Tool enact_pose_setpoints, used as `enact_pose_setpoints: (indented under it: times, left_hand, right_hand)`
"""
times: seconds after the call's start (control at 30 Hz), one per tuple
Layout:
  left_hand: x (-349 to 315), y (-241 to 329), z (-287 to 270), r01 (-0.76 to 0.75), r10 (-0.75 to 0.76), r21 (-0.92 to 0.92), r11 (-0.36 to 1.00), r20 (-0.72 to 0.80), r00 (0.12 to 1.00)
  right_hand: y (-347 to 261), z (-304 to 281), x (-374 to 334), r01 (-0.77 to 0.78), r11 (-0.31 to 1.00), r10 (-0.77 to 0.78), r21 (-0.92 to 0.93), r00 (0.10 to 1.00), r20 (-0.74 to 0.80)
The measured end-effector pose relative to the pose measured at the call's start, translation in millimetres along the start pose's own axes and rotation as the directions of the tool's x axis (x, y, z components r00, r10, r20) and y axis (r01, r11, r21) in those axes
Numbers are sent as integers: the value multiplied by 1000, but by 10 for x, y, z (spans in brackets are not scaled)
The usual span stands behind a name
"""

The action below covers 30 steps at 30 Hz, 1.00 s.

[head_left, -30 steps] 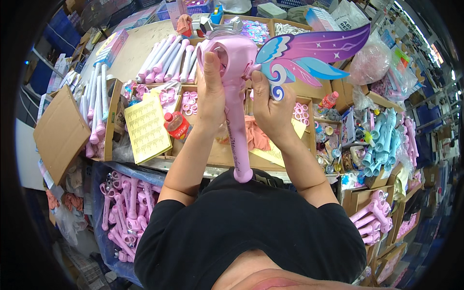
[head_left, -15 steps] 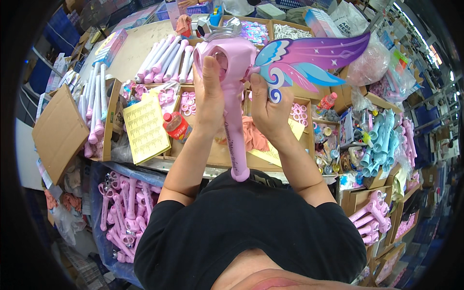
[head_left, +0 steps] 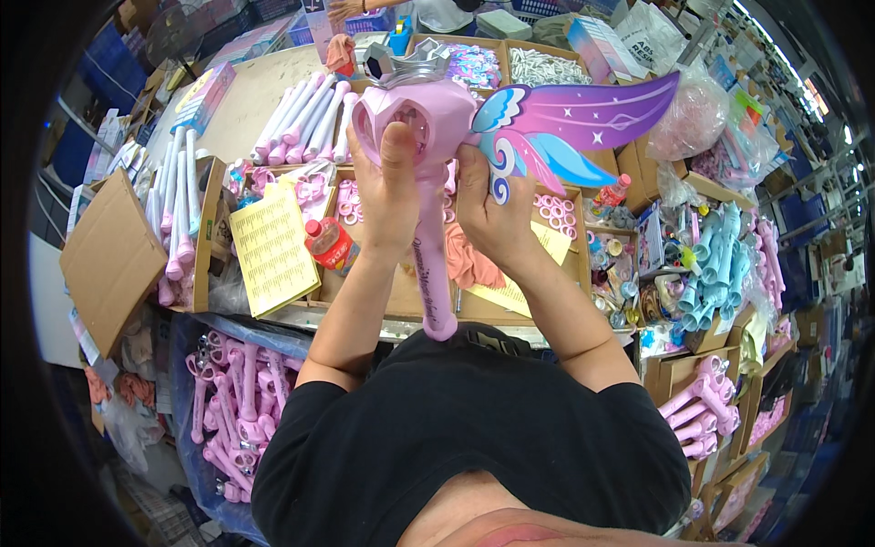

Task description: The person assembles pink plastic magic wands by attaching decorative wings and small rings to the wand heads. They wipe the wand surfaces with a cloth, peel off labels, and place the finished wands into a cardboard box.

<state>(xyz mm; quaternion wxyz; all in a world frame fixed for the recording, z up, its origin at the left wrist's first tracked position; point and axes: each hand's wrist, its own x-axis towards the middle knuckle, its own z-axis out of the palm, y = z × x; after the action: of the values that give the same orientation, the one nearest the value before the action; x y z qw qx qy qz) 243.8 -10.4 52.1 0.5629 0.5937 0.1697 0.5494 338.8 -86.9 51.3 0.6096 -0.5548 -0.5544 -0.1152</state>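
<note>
A pink toy wand (head_left: 432, 251) is held up in front of my chest, its handle pointing down and a silver crown-like piece (head_left: 421, 62) on top of its hollow head. My left hand (head_left: 390, 196) is wrapped round the head from the left, thumb along its front. On the right side, a purple, pink and blue wing (head_left: 583, 114) sticks out sideways, its root against the wand's head. My right hand (head_left: 495, 205) is closed at that root, thumb raised under the wing. Whether the wing is fixed in the head I cannot tell.
Yellow printed sheets (head_left: 271, 248) and a red-capped bottle (head_left: 330, 244) lie beyond my left forearm. Pink wands fill a blue-lined bin (head_left: 239, 401) at lower left. White-and-pink sticks (head_left: 305, 114) lie on the table. Another person's arm (head_left: 365, 7) shows at the far edge.
The wand has shifted slightly left and tilted, with both my hands moving along. The wing now sits a little lower at its outer part. At the far edge, another person's arm has come further into view.
</note>
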Motion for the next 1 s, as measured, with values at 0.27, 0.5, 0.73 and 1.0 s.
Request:
enact_pose_setpoints:
  times: [0.27,0.5,0.73,1.0]
  left_hand:
    - [497,-144,-224,220,-266,-376,900,-75,961]
    - [260,-425,-571,-272,273,34,962,-201,941]
    - [-55,-483,-582,-522,559,302,798,-45,828]
    - [231,-87,-336,36,-49,-248,968,-48,998]
  right_hand:
    - [126,-176,-175,396,907,-383,-141,917,112]
    - [1050,256,-1673,-702,679,728,-214,606,322]
    - [1128,281,-1709,-596,797,442,94,683,582]
    - [291,102,-1026,-824,560,408,84,363,837]
